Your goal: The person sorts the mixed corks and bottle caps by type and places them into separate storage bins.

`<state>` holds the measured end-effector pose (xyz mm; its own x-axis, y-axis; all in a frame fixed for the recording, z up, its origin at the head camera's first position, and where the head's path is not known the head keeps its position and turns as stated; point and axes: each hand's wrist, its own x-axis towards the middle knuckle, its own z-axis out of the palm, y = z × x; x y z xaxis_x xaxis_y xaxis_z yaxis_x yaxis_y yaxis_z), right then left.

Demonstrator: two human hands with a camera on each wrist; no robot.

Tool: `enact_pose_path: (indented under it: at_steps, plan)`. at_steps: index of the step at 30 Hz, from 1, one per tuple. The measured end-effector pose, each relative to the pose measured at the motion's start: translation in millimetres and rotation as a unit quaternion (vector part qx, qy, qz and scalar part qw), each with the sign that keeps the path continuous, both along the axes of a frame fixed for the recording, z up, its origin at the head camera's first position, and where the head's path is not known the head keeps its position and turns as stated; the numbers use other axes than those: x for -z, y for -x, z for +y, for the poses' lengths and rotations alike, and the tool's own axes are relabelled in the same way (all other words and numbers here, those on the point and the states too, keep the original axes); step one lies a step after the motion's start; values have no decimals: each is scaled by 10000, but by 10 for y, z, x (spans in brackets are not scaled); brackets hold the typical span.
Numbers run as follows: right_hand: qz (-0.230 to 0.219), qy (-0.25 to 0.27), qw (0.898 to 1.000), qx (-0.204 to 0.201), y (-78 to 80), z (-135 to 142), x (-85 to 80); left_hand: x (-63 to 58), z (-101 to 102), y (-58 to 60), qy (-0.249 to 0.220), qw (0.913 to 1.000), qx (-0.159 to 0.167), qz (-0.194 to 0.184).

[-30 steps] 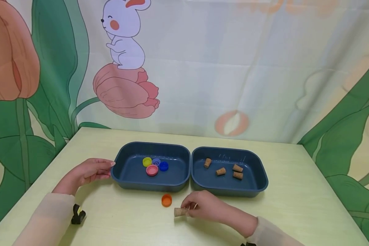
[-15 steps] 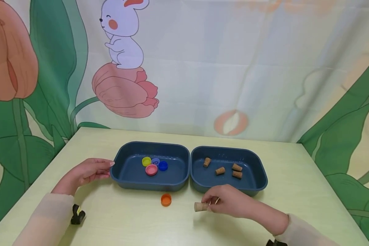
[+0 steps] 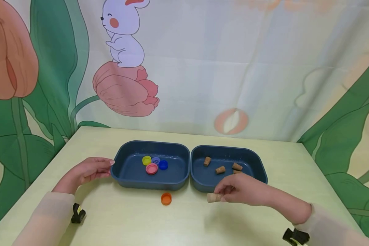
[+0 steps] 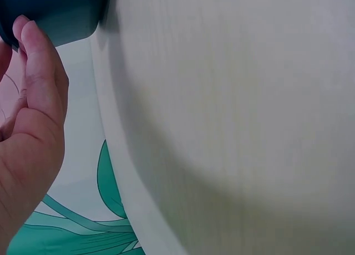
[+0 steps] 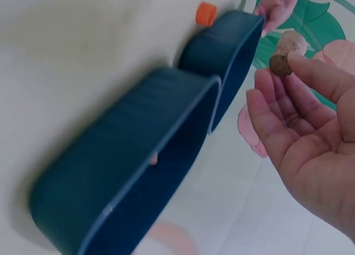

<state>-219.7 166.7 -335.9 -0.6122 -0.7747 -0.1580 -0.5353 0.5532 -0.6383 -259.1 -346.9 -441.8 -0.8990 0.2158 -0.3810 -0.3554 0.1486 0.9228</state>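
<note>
My right hand [image 3: 246, 189] pinches a tapered cork [image 3: 213, 197] between thumb and fingertips, in front of the right blue tray [image 3: 200, 185]. In the right wrist view the cork [image 5: 289, 51] shows its darker end. Several corks [image 3: 220, 169] lie in that tray, one partly hidden by the hand. At the far left, my left hand [image 3: 93, 169] grips the end of the left blue tray [image 3: 153, 185]; the left wrist view shows fingers [image 4: 41, 72] against its outer wall. Yellow, lilac, pink and blue bottle caps, the pink cap [image 3: 151, 168] nearest, lie inside.
An orange bottle cap [image 3: 166, 198] lies on the pale table [image 3: 126, 218] in front of the left tray. The trays stand side by side, nearly touching. Behind the table hangs a cloth [image 3: 184, 78] printed with a rabbit and flowers.
My right hand has lifted the cork and carried it rightward and farther back, from beside the orange cap to the front of the right tray. The left hand stays at its tray.
</note>
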Motion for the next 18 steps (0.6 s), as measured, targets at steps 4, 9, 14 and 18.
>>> enact_pose_path:
  at_steps: [4,9,14,18]
  plan:
    - [15,-169,9998,-99,74,32,-127,2,4,4,31,10000,1,15]
    - [16,-398,9988,-273,157,37,-273,-6,5,1,-11,10000,-1,12]
    - [-85,-478,9984,-301,268,55,-398,-9,6,-2,47,10000,-61,-34]
    - [-295,-536,9979,-227,364,56,-498,-8,-1,4,150,9998,-81,-38]
